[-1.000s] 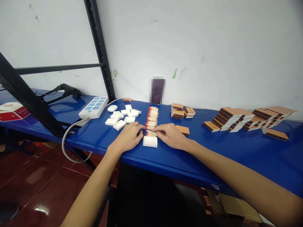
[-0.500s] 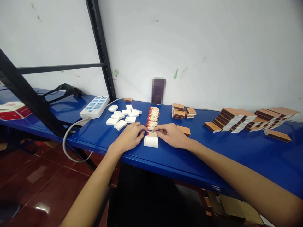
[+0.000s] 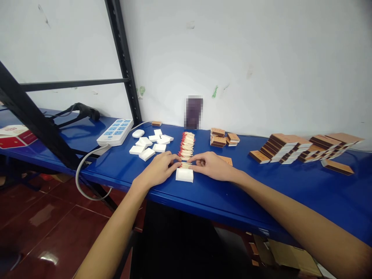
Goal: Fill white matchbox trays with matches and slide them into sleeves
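A small bunch of matches lies crosswise between my two hands, red heads to the left. My left hand grips it at the head end with thumb and index finger, and my right hand holds the plain end the same way. Just in front of the bunch, nearer to me, is a white matchbox tray whose inside looks bare. Beyond my fingers a long row of loose matches stretches toward the wall. My fingers partly hide the bunch.
Several white trays lie scattered at the left, near a white power strip. Brown matchboxes sit behind my right hand, and taller matchbox stacks stand farther right. A black shelf post rises at the left.
Both thumbs have shifted slightly toward me and closed in on the ends of the small bunch. The tray and the loose row have stayed in place; the view has shifted a little.
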Demonstrator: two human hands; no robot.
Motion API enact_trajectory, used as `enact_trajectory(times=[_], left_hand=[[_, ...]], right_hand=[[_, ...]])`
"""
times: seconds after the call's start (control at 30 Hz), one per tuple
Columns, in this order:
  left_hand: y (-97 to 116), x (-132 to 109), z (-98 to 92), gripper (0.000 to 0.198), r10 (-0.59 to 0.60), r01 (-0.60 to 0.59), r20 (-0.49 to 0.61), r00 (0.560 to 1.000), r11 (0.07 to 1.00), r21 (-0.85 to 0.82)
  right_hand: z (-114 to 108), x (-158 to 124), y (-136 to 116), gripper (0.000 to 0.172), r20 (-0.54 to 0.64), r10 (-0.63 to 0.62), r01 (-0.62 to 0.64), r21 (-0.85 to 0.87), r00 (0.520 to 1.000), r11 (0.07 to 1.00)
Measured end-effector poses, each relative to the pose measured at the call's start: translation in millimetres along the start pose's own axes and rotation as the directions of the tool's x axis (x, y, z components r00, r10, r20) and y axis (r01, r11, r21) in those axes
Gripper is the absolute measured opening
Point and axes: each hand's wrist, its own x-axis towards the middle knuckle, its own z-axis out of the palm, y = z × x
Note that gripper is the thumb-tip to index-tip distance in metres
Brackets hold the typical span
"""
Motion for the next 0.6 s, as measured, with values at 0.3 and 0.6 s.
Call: enact_trajectory(times=[0.3, 0.6], left_hand=[[-1.2, 1.2, -0.6, 0.032, -0.004, 0.004, 0.011, 1.000, 1.000, -0.027], [-3.0, 0.9, -0.6, 0.039, 0.021, -0.021, 0.016, 1.000, 1.000, -0.023]], right_hand=[[3.2, 2.6, 3.7, 0.038, -0.037, -0.031, 0.030, -0.015, 0.999, 0.999], [9.0, 3.9, 2.0, 0.027, -0.090, -0.039, 0.035, -0.046, 0.995, 0.998]])
